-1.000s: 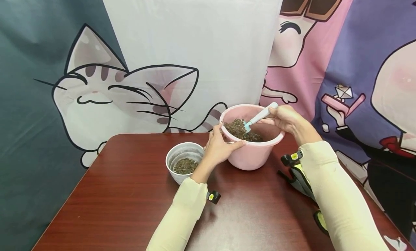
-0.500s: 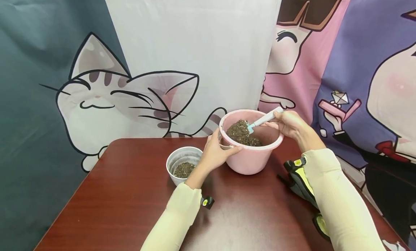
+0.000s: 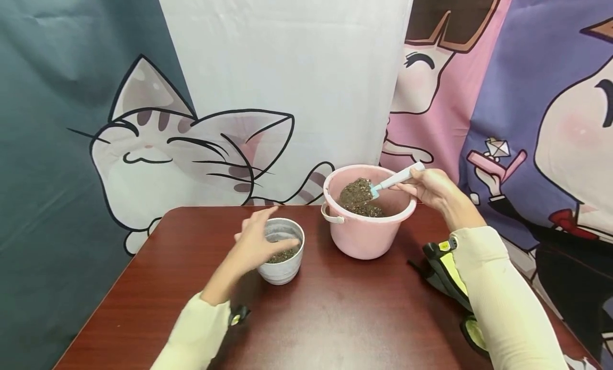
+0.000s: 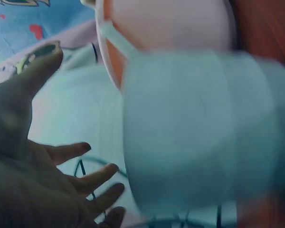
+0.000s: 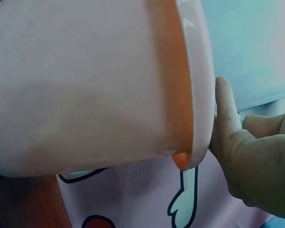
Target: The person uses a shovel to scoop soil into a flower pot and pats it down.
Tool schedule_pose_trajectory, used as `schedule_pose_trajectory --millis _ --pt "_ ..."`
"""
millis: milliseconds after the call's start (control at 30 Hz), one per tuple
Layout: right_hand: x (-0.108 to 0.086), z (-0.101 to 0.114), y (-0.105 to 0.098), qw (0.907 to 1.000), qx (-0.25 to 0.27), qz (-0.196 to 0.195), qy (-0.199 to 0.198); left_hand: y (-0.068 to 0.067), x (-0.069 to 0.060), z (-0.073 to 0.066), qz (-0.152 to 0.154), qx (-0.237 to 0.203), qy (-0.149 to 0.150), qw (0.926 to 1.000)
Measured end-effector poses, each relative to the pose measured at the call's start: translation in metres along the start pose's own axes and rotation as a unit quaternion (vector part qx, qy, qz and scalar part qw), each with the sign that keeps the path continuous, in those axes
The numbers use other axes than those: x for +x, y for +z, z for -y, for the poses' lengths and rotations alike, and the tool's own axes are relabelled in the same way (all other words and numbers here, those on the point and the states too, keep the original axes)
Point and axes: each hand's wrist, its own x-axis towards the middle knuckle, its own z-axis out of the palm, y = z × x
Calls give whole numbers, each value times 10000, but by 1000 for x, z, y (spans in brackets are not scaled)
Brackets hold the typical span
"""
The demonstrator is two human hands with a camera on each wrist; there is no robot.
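Behind the reddish-brown wooden table point(image 3: 345, 317) hangs a cartoon backdrop point(image 3: 287, 50); the left hand point(image 3: 254, 246) has just let go of the pink plastic bucket point(image 3: 365, 238).
Its fingers are now spread beside the whitish ribbed round pot point(image 3: 281, 272), so the bucket seems unsteadied on that side; the right hand point(image 3: 435, 189) pinches a small white-handled, light-blue trowel point(image 3: 398, 178), heaped with dark crumbly soil point(image 3: 356, 191), inside the bucket's mouth.
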Motion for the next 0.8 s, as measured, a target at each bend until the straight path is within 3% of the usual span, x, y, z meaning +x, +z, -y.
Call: schedule_pose_trajectory --millis 133,333,533,800 --pt "-1 -1 -4 9999 90 -124 -55 -12 -6 31 177 200 -273 9993" --pt "-1 -3 -7 9997 215 -109 -19 -8 -16 61 388 63 -413 9984" --pt "-6 -4 -6 9997 181 -144 -60 -2 -18 70 448 -217 -233 9985" --pt "-11 -1 -4 9993 309 -136 -147 3 -18 73 393 -412 -336 9978"
